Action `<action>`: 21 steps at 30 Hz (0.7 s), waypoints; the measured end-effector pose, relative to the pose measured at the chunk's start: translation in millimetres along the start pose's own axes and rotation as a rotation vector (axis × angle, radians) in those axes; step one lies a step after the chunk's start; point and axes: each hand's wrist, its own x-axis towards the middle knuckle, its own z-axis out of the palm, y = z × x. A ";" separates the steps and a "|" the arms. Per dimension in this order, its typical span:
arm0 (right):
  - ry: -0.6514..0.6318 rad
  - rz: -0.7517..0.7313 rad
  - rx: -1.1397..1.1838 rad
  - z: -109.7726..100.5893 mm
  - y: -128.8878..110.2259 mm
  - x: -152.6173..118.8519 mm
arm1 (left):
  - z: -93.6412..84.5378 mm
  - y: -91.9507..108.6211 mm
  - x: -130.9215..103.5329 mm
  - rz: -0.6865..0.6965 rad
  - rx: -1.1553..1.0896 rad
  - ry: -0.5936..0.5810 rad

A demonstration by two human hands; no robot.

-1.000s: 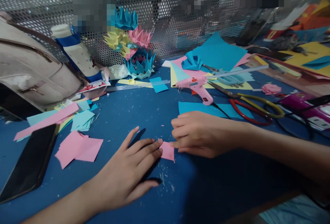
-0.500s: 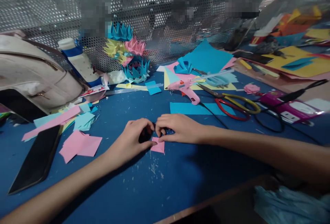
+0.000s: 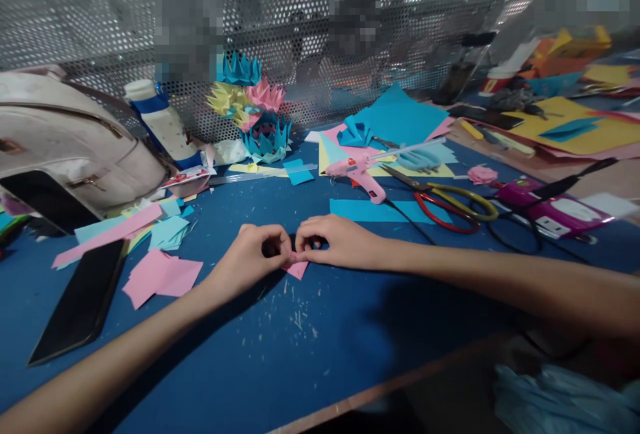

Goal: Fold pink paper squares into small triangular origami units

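A small folded piece of pink paper [image 3: 299, 269] lies at the middle of the blue table, one corner pointing toward me. My left hand [image 3: 255, 251] pinches its left side between thumb and fingers. From the right, my right hand [image 3: 335, 241] grips the opposite side, thumb and curled fingers together. The upper part of the paper is hidden behind my fingers. Loose pink paper squares [image 3: 163, 275] lie left of my left hand, and a blue paper strip [image 3: 390, 211] lies beyond my right hand.
A phone [image 3: 80, 301] lies at left, near a backpack [image 3: 75, 127] and a bottle [image 3: 165, 124]. Folded paper flowers [image 3: 265, 134] stand against the perforated metal panel. A pink glue gun [image 3: 357, 174], scissors [image 3: 450, 204] and a purple power strip [image 3: 555, 207] lie at right.
The pink paper has turned so a corner points toward me, and its near edge is no longer straight. Both hands have moved slightly away from me and closed in on it.
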 end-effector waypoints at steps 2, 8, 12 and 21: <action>0.011 0.003 -0.028 1.8 2.3 8.2 | -4.5 -6.7 -1.4 0.006 0.000 0.051; 0.026 -0.060 -0.093 9.1 9.1 27.9 | -8.8 -25.4 -10.8 0.008 0.013 0.155; 0.012 -0.115 -0.115 10.1 13.6 29.7 | -6.5 -31.1 -16.8 0.019 0.077 0.211; 0.076 -0.303 -0.157 9.2 22.4 24.7 | -8.2 -27.5 -26.6 0.219 0.284 0.225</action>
